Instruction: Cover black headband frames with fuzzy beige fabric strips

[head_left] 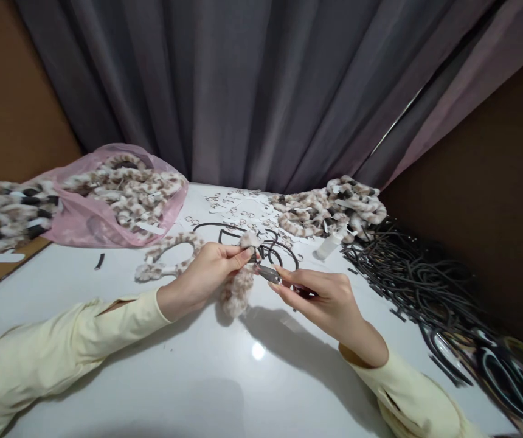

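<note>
My left hand point(209, 271) is closed, thumb and fingers pinching a dark end piece on a fluffy brown-and-white fur strap point(238, 292). The strap hangs below the fingers above the white table. In my right hand point(325, 298) is a small dark-grey tool that looks like pliers point(269, 274). Its tip meets the dark end piece beside my left thumb; any small part between them is too small to make out. Behind my left hand, a spotted furry loop point(154, 272) lies on the table. Black cords point(295, 252) curl behind the strap.
A pink plastic bag point(88, 225) full of furry loops stands at the left, with more furry pieces point(6, 213) beside it. Small metal rings and white tags point(234, 207) lie at the back. A furry heap point(357, 204), a small clear bottle point(329, 246) and piled black cords point(407, 274) are right.
</note>
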`<state>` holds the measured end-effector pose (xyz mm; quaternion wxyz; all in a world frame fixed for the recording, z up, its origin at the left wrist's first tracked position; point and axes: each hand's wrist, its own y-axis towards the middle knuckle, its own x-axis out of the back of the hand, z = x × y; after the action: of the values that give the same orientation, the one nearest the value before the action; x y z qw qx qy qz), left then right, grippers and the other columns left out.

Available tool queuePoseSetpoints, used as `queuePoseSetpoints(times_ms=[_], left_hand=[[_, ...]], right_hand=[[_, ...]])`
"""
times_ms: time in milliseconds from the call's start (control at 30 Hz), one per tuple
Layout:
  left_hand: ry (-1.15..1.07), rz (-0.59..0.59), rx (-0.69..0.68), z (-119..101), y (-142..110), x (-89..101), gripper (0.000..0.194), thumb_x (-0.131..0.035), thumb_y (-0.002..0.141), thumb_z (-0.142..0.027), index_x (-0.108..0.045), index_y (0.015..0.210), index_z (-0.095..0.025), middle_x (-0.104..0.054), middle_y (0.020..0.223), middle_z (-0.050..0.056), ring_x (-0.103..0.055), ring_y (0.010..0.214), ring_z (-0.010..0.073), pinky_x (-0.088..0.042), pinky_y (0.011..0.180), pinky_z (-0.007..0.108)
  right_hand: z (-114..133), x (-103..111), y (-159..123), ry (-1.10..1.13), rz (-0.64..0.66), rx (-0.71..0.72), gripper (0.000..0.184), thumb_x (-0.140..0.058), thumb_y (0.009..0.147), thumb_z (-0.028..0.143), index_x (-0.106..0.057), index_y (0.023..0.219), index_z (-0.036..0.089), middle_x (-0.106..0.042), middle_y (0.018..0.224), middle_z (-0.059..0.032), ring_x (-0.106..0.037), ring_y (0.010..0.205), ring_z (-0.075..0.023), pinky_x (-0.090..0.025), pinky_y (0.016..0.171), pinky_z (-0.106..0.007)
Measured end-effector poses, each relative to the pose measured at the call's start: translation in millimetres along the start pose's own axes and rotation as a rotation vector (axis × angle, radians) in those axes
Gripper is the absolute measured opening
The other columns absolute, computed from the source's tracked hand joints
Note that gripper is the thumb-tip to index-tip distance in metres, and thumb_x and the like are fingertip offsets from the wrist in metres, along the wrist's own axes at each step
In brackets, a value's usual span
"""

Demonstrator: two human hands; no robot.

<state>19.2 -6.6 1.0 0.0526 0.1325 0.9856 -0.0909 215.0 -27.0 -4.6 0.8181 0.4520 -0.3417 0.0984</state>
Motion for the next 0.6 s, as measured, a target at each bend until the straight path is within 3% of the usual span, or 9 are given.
queuePoseSetpoints(times_ms=[267, 400, 600], left_hand=[[-0.024, 0.022, -0.002, -0.2, -1.5, 1.6, 0.028, -0.068, 0.071, -0.038, -0.065, 0.060, -0.012, -0.060, 0.058, 0.001, -0.050, 0.057, 0.0113, -0.038, 0.056, 0.022], [0.048, 0.036, -0.023, 0.2, -1.3, 0.7, 0.029, -0.066, 0.072, -0.040, -0.067, 0.066, -0.012, -0.062, 0.063, 0.003, -0.050, 0.060, 0.0121, -0.037, 0.056, 0.022], [0.196, 0.044, -0.087, 1.2, -1.0, 2.1, 0.035, -0.062, 0.073, -0.044, -0.060, 0.056, -0.013, -0.056, 0.056, 0.001, -0.042, 0.053, 0.0107, -0.028, 0.049, 0.022]], right_hand=[[-2.8, 5.0, 2.1, -0.011, -0.005, -0.027, 0.008, -0.066, 0.078, 0.016, -0.068, 0.079, 0.008, -0.055, 0.050, 0.0007, -0.038, 0.041, -0.0050, -0.034, 0.040, -0.018], [-4.8, 4.3, 0.0, 0.003, 0.010, -0.030, 0.010, -0.064, 0.079, 0.018, -0.069, 0.083, 0.009, -0.055, 0.051, 0.0015, -0.039, 0.041, -0.0049, -0.035, 0.041, -0.017], [-4.7, 2.9, -1.6, -0.003, 0.024, 0.006, 0.014, -0.060, 0.083, 0.021, -0.069, 0.087, 0.010, -0.057, 0.052, 0.0009, -0.039, 0.040, -0.0051, -0.035, 0.040, -0.017]])
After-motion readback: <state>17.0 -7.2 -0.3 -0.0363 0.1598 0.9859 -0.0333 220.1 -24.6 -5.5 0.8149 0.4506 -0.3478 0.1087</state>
